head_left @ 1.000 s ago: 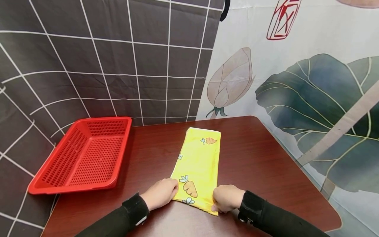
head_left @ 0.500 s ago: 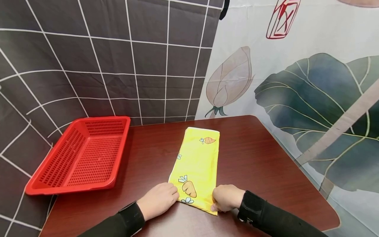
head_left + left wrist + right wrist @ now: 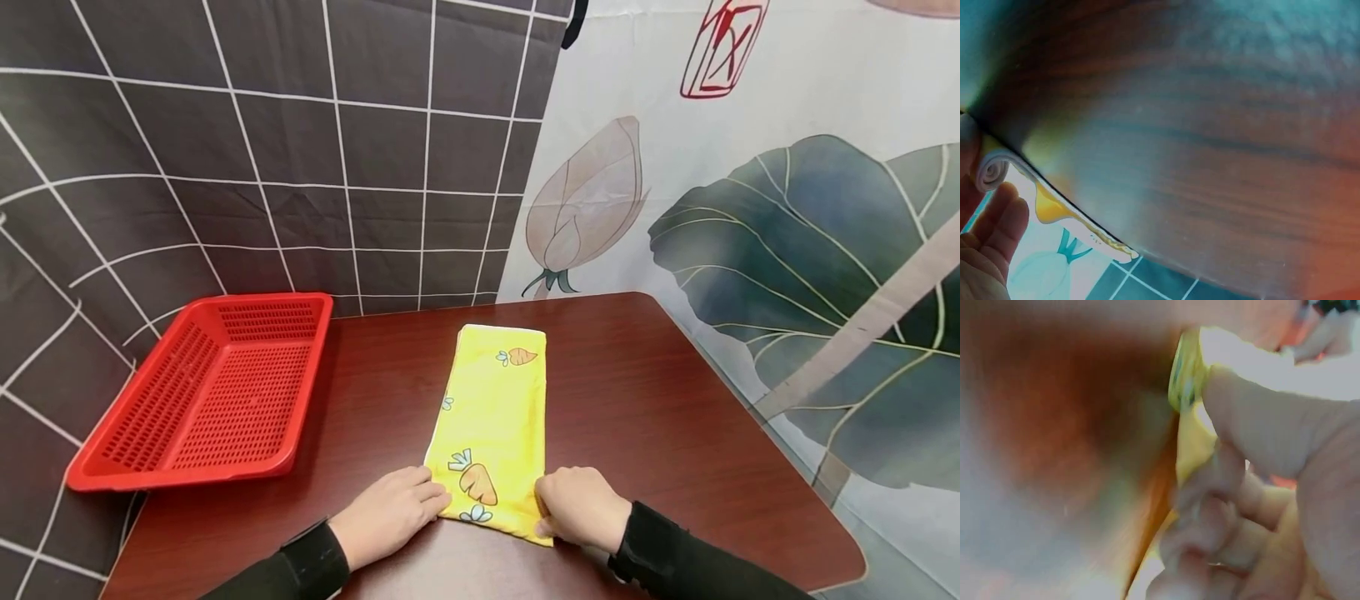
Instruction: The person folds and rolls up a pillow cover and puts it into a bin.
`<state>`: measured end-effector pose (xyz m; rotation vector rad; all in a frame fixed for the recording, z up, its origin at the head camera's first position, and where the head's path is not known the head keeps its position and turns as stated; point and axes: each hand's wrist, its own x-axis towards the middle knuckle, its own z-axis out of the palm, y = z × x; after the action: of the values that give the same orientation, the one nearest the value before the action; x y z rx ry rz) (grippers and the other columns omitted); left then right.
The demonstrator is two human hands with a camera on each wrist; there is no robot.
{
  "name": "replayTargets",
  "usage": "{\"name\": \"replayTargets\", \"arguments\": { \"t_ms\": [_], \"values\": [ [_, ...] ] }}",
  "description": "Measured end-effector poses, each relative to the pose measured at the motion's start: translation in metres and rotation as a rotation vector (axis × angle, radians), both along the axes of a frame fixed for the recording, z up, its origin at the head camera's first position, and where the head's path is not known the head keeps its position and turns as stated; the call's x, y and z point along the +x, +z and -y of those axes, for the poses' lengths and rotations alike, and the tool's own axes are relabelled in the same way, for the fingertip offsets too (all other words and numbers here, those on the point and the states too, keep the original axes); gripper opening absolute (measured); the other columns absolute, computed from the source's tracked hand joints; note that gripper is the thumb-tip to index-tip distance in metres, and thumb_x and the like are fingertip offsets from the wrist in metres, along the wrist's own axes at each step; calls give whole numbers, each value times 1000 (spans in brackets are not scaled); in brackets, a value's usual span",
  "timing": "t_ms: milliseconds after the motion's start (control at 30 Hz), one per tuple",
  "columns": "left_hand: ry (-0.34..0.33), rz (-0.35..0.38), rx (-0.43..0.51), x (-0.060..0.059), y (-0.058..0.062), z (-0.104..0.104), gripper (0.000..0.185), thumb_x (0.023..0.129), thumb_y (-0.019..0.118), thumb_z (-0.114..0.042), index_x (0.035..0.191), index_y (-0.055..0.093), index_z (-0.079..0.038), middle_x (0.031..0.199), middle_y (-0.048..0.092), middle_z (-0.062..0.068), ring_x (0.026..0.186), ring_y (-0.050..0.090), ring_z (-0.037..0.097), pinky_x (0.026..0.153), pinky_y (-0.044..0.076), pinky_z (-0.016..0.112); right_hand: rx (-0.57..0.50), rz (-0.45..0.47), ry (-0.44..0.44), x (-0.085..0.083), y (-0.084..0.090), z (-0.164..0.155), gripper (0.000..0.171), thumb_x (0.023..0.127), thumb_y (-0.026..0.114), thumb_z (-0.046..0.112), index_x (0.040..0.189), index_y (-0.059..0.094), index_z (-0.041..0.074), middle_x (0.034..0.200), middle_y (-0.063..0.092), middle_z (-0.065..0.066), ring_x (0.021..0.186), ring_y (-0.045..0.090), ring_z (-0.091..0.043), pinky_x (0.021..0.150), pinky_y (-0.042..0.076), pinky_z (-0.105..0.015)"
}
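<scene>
A long folded yellow cloth (image 3: 491,417) with a carrot print lies on the tabletop in the head view. At its near left corner, my left hand (image 3: 393,510) has its fingers over the edge. The left wrist view shows the cloth's rolled edge (image 3: 992,172) between thumb and fingers (image 3: 1010,219). My right hand (image 3: 581,506) grips the near right corner with curled fingers. In the right wrist view, thumb and bent fingers (image 3: 1200,534) are round the bunched yellow fabric (image 3: 1188,372); that view is blurred.
A red perforated plastic basket (image 3: 240,400) stands at the left of the reddish-brown table (image 3: 637,400). Behind it hangs a dark grey cloth with a white grid (image 3: 262,142). A white hanging with lotus prints (image 3: 675,125) covers the back right.
My left hand has shifted slightly left and down, its fingers less curled than before. The cloth's far end has swung a little left. My right hand stays on its corner.
</scene>
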<state>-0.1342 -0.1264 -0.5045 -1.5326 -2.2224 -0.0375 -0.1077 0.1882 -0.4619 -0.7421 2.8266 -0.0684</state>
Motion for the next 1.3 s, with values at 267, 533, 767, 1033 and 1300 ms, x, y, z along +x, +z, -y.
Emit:
{"name": "replayTargets", "arguments": {
  "t_ms": [267, 533, 767, 1033, 1300],
  "values": [
    [1, 28, 51, -4, -1, 2, 17, 90, 74, -16, 105, 79, -22, 92, 58, -6, 90, 52, 12, 79, 47, 23, -113, -477, 344, 30, -20, 2, 30, 87, 83, 25, 70, 58, 23, 66, 50, 12, 65, 40, -5, 62, 34, -18],
    [17, 447, 45, -8, 5, 7, 21, 77, 87, -23, 88, 70, -25, 83, 54, -12, 83, 50, 1, 74, 35, 6, -152, -342, 214, 36, -29, 3, 25, 90, 82, 27, 87, 59, 19, 81, 51, 10, 76, 45, -7, 68, 41, -20],
    [201, 533, -61, 0, 18, 2, 20, 82, 86, -19, 88, 68, -24, 83, 57, -15, 82, 51, 3, 75, 44, 17, -120, -619, 320, 30, -35, 4, 22, 88, 79, 15, 79, 59, 17, 72, 51, 8, 69, 48, -9, 62, 38, -22],
    [270, 510, -40, 11, 16, -1, 14, 91, 77, -12, 89, 68, -23, 81, 59, -13, 80, 52, 6, 72, 47, 22, -81, -488, 326, 27, -33, -1, 12, 96, 70, 13, 88, 61, 15, 79, 55, 7, 75, 53, -8, 67, 45, -22],
    [280, 516, -4, 13, 14, 2, 14, 91, 77, -13, 90, 68, -23, 83, 62, -14, 81, 55, 5, 73, 49, 22, -194, -406, 321, 26, -36, -3, 19, 96, 76, 24, 88, 59, 19, 79, 49, 11, 73, 43, -4, 66, 37, -16]
  ]
}}
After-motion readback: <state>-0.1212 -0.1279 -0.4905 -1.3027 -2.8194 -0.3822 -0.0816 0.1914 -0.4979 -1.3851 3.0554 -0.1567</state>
